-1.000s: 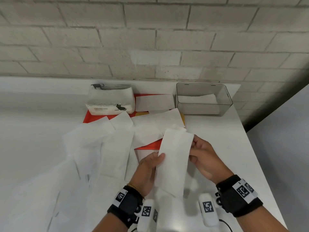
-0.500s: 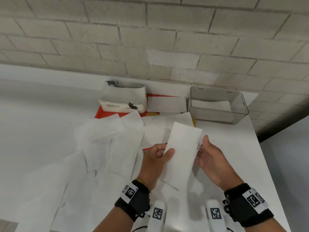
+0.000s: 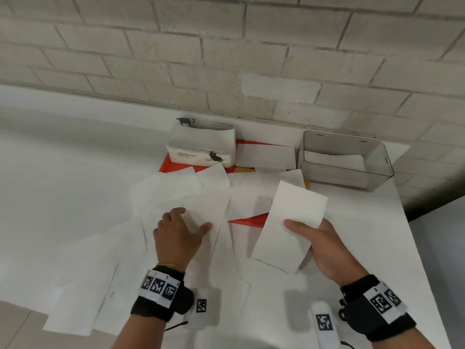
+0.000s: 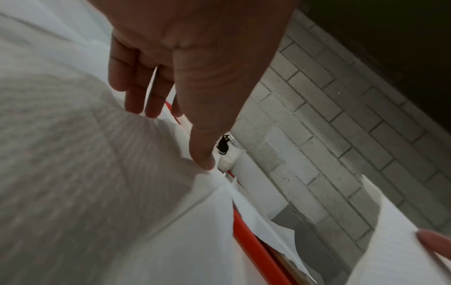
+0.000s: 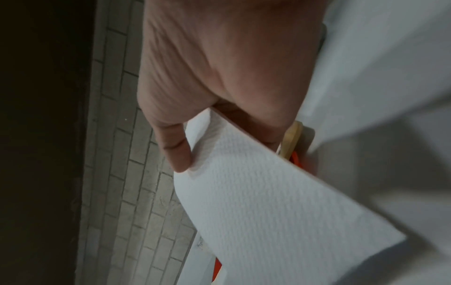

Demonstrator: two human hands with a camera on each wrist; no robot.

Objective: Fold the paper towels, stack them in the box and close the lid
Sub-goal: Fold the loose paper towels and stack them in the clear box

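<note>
My right hand [image 3: 317,238] pinches a folded white paper towel [image 3: 289,225], thumb on top and fingers beneath, holding it above the table; the right wrist view shows the same towel [image 5: 268,202] in that pinch. My left hand [image 3: 181,227] lies flat with straight fingers on a loose unfolded towel [image 3: 206,207] among several spread sheets; in the left wrist view its fingertips [image 4: 136,104] touch the sheet [image 4: 97,173]. The clear grey box [image 3: 375,177] stands lidless at the back right with folded towels [image 3: 334,159] inside.
A paper towel pack with a black cat print [image 3: 201,147] sits at the back on a red mat [image 3: 251,220]. A brick wall [image 3: 226,59] runs behind the white table [image 3: 364,235], whose right edge is close to my right hand.
My left hand let go of the folded towel and moved left onto a loose sheet. The right hand alone now holds the folded towel, shifted to the right.
</note>
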